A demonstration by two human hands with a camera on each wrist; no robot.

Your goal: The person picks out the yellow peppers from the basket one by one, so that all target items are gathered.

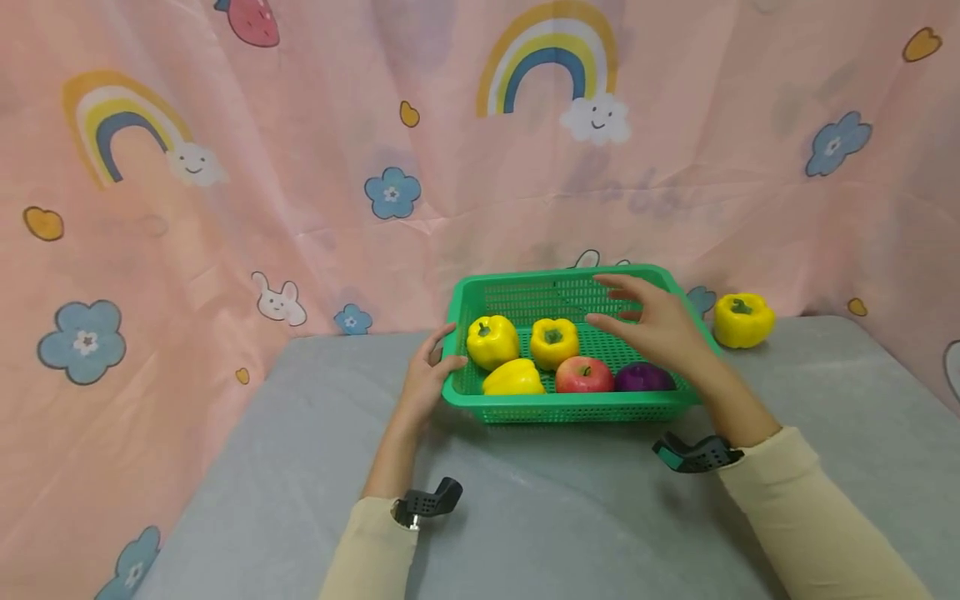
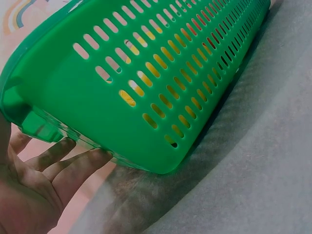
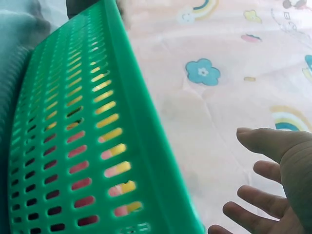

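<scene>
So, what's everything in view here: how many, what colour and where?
Cloth: 1, pink with printed pictures, behind the table
Table: 1, grey, under the basket
Basket: 1, green, on the table
Peppers: 4, yellow, three in the basket, one right of it
Apple: 1, red, basket front
Round purple thing: 1, purple, right of the apple
Wrist devices: 2, black, one per arm
Sleeves: 2, cream, below the wrists
Left hand: 1, bare, gripping the basket's left rim
Right hand: 1, bare, over the basket's right side
</scene>
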